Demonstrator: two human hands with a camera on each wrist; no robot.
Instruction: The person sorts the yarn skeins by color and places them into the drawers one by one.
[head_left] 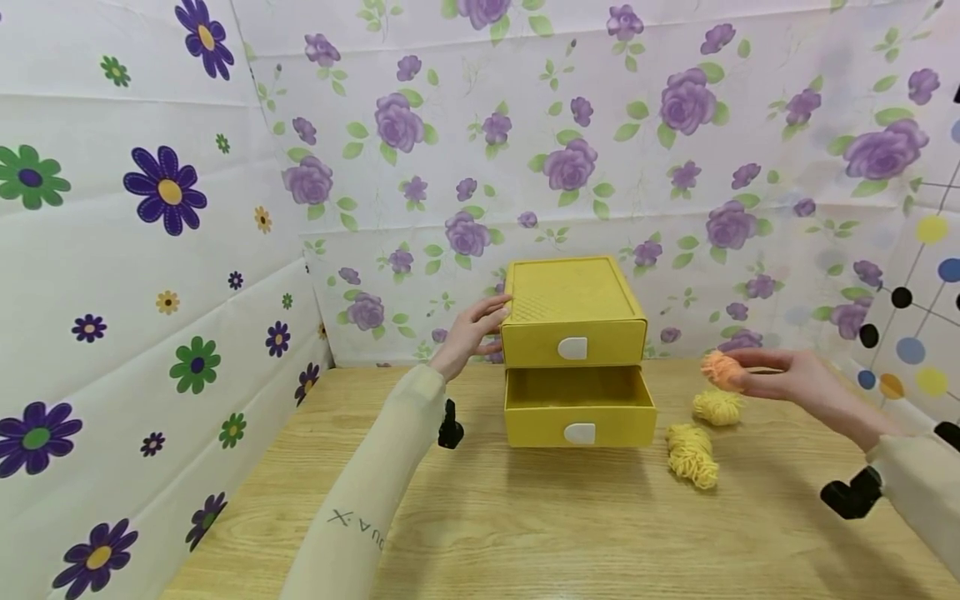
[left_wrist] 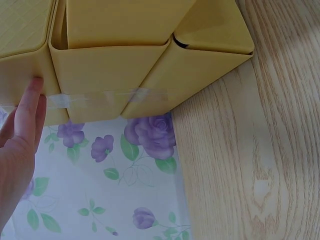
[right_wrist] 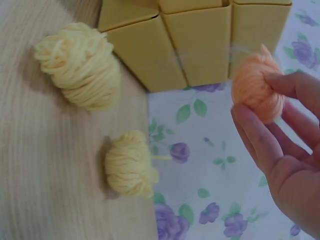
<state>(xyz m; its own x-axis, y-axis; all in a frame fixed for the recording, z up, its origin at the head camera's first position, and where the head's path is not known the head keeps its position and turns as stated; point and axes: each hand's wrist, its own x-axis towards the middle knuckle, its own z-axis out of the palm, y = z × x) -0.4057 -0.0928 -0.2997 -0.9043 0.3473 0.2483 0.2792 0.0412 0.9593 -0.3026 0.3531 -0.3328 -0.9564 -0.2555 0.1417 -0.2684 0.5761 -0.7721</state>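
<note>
A yellow two-drawer box [head_left: 573, 292] stands on the table, its lower drawer [head_left: 581, 427] pulled out and its upper one closed. Against the box's left side rest the fairly straight fingers of my left hand [head_left: 471, 335]; the left wrist view shows fingertips touching the yellow side wall [left_wrist: 95, 70]. Between thumb and fingers, my right hand [head_left: 806, 383] pinches a small orange yarn ball [right_wrist: 257, 87], held up right of the box. Below it on the table lie a round yellow yarn ball [right_wrist: 129, 164] and a longer yellow yarn skein [head_left: 692, 456].
Wood-grain tabletop [head_left: 585, 533] spreads in front of the box. A white cloth with purple flowers [head_left: 465, 125] hangs close behind it. Flower-patterned cloth [head_left: 112, 275] walls the left side, and a dotted sheet [head_left: 930, 300] stands at the right.
</note>
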